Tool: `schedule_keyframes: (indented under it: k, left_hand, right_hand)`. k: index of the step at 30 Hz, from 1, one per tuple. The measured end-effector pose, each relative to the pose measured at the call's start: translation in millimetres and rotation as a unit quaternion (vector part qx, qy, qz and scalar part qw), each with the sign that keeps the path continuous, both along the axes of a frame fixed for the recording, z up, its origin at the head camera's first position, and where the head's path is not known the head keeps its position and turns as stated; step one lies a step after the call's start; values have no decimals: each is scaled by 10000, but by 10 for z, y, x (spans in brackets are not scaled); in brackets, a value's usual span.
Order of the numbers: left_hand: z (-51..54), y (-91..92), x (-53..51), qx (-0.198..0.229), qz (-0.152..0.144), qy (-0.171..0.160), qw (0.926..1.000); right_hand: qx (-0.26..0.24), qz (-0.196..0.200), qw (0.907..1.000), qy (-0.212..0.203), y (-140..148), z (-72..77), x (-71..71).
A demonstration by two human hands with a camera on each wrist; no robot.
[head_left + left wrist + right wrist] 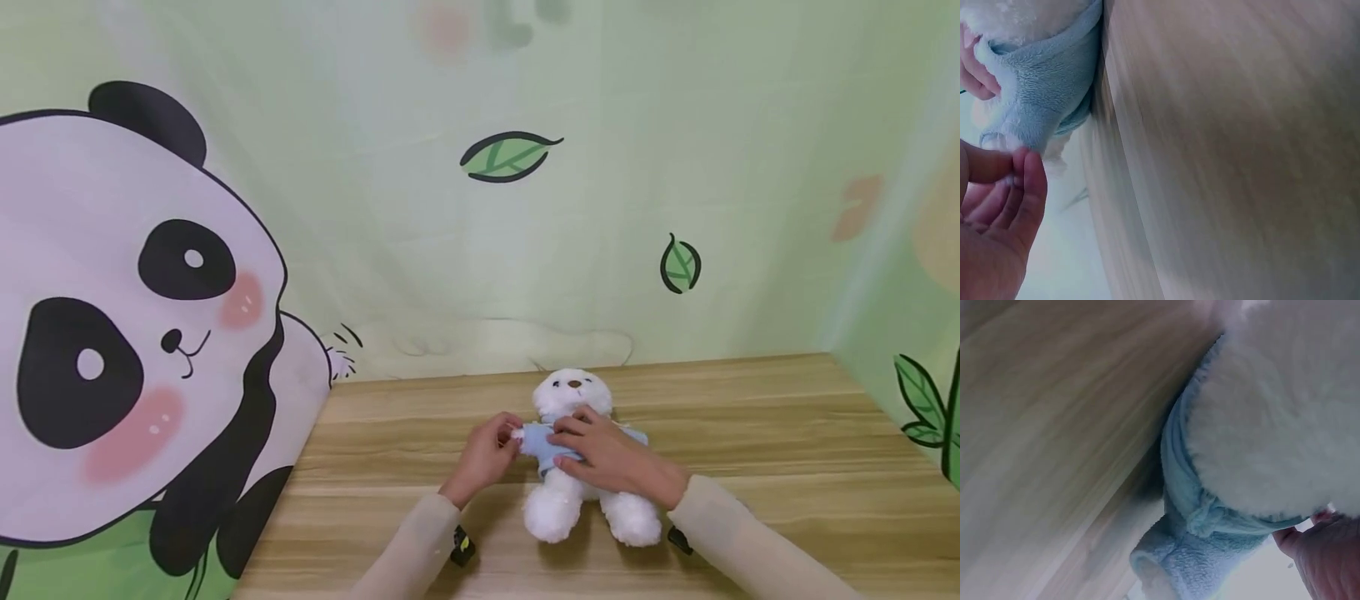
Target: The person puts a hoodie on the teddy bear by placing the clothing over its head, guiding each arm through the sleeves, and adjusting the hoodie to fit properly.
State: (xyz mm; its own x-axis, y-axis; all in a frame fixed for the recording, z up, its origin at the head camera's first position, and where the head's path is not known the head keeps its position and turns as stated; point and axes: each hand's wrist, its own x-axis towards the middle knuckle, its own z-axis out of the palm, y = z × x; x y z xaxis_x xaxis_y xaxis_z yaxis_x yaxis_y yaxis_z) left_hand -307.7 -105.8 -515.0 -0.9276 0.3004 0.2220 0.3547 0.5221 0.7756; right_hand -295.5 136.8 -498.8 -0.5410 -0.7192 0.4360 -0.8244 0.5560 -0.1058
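Observation:
A white plush bear (553, 508) lies on its back on the wooden table, its head toward the wall. It wears a light blue fuzzy shirt (1054, 81). My left hand (487, 454) pinches the end of the bear's arm at the sleeve opening, with thumb and fingertips together in the left wrist view. Across the bear's chest lies my right hand (611, 450), its fingers spread and fairly straight on the shirt. In the right wrist view the shirt's hem (1204, 515) shows around the white furry belly, and only part of my right hand is visible.
The wooden table (405, 400) meets a green fabric backdrop (390, 250) printed with leaves and a large panda (210, 333). A small black device (462, 547) sits by my left wrist, and another dark one (679, 540) by the right.

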Motion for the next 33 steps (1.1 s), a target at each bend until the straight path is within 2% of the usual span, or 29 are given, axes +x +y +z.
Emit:
schedule_keyframes:
  k: [4,7,11,17,20,22,25,29,33]
  left_hand:
    - [-4,10,-7,106,384,-21,9992]
    - [-6,-2,-19,166,470,-45,9987]
    - [16,-10,-26,107,250,-180,9995]
    - [71,-13,-2,-35,7,-821,9966]
    - [54,-10,12,25,-51,-747,9972]
    - [30,-11,20,101,-44,-602,9981]
    - [5,-20,28,104,9,-404,9991]
    - [-5,-24,32,38,49,-390,9992]
    - [4,-25,45,97,15,-441,9990]
  right_hand:
    - [-39,-81,9999,-91,-19,14,17]
    - [-9,-245,9996,-102,-26,10,26]
    - [-56,-418,9989,-191,-25,5,43]
    - [-197,-285,9992,-214,-33,25,44]
    - [-588,-319,9968,-448,-2,77,62]
    - [-993,-415,9925,-576,48,121,63]
    - [-1609,-651,9835,-517,177,182,47]
    - [-1924,-1442,9691,-545,427,232,36]
    - [-1990,-2186,9485,-1136,680,208,57]
